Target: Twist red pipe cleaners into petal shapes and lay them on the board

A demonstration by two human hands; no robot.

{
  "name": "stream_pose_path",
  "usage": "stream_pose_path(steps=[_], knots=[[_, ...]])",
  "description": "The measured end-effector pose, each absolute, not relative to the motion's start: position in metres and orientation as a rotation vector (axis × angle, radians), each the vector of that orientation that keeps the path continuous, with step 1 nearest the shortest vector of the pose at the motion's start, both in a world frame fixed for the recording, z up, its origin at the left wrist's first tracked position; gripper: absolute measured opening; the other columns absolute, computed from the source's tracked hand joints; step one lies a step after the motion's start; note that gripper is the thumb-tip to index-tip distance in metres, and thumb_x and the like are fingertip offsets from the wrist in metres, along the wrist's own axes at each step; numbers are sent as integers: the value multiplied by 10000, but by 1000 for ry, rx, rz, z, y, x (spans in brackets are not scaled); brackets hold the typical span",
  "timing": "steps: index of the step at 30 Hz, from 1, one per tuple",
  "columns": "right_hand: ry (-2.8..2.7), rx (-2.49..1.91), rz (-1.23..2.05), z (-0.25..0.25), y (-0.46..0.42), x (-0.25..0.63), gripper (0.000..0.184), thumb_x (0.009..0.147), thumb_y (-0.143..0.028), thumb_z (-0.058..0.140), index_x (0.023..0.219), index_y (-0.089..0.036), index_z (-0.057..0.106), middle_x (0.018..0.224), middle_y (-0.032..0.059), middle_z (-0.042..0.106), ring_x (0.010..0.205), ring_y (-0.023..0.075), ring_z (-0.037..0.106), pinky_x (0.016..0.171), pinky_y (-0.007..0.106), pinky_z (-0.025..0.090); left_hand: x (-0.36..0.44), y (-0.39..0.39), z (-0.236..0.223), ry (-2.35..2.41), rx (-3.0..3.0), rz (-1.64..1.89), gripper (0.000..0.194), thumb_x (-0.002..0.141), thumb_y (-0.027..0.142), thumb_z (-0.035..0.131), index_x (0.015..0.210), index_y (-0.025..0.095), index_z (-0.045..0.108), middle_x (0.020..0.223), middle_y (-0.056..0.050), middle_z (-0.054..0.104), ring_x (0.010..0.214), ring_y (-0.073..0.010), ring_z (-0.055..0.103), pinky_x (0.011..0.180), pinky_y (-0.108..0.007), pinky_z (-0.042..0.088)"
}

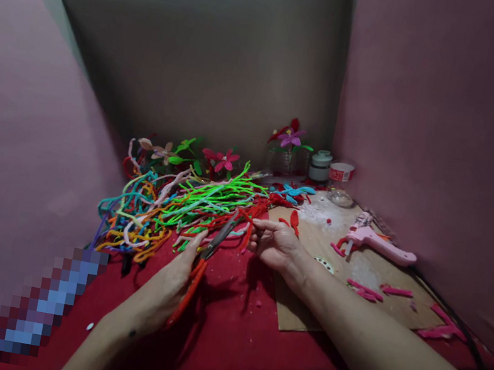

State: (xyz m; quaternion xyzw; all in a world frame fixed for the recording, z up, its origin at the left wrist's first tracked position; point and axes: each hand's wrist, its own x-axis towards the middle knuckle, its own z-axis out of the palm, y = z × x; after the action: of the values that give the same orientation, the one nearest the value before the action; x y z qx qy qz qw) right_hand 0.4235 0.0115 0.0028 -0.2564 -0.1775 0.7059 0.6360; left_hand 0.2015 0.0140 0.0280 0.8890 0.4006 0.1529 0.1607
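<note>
My left hand (pixel 173 280) is closed around a pair of scissors (pixel 220 238) with orange handles, the blades pointing up and away over the red cloth. Between the thumb and fingers of my right hand (pixel 278 248) is a red pipe cleaner (pixel 247 216), its end close to the scissor tips. Whether the blades touch it I cannot tell. Just beyond both hands lies a heap of green pipe cleaners (pixel 221 196), with red fuzzy pieces (pixel 275 201) at its right side.
Tangled multicoloured pipe cleaners (pixel 141 211) lie at the left. On a cardboard sheet (pixel 299 322) at the right rest a pink glue gun (pixel 384 244) and pink fuzzy pieces (pixel 365 290). Fuzzy flowers (pixel 291 138), a lidded jar (pixel 320 166) and a tub (pixel 342 172) stand behind.
</note>
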Motion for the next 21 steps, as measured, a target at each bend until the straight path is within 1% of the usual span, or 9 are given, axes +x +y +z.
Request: stream_pose_path(steps=[4, 7, 10, 12, 16, 21], knots=[[-254, -533, 1718, 7, 7, 422, 145, 678, -75, 514, 555, -143, 479, 478, 1, 513, 432, 85, 433, 461, 221, 354, 204, 16, 22, 1098, 2650, 387, 723, 767, 200, 435, 1417, 182, 118, 1284, -131, 487, 1169, -258, 457, 939, -393, 392], [-311, -538, 1723, 8, 5, 420, 141, 666, -81, 517, 557, -153, 465, 472, -5, 493, 433, 90, 417, 452, 227, 339, 207, 18, 17, 1050, 2717, 371, 703, 791, 166, 397, 1419, 181, 82, 1329, -131, 438, 1201, -236, 425, 970, -380, 367], [-332, -557, 1726, 7, 5, 418, 151, 648, -83, 517, 546, -160, 438, 453, -16, 459, 422, 89, 393, 440, 226, 315, 212, 20, 16, 1057, 2777, 373, 627, 829, 160, 334, 1414, 166, 106, 1362, -141, 395, 1220, -221, 406, 984, -378, 355], [-317, -558, 1736, 6, 6, 416, 148, 633, -71, 508, 543, -159, 430, 449, -16, 453, 416, 88, 387, 430, 222, 298, 215, 22, 17, 1048, 2847, 367, 587, 839, 157, 310, 1405, 160, 153, 1350, -140, 415, 1214, -220, 415, 983, -382, 358], [-302, -541, 1745, 6, 6, 413, 133, 622, -50, 478, 543, -150, 440, 462, -6, 472, 413, 85, 390, 419, 212, 283, 221, 23, 24, 1020, 2937, 288, 550, 832, 152, 317, 1377, 196, 257, 1295, -114, 488, 1138, -220, 494, 936, -361, 406], [-307, -537, 1751, 8, 5, 412, 143, 632, -38, 460, 545, -149, 433, 461, -4, 463, 409, 87, 388, 418, 215, 286, 227, 19, 34, 1087, 2938, 187, 536, 829, 160, 315, 1361, 207, 286, 1245, -112, 529, 1087, -234, 533, 853, -338, 450]])
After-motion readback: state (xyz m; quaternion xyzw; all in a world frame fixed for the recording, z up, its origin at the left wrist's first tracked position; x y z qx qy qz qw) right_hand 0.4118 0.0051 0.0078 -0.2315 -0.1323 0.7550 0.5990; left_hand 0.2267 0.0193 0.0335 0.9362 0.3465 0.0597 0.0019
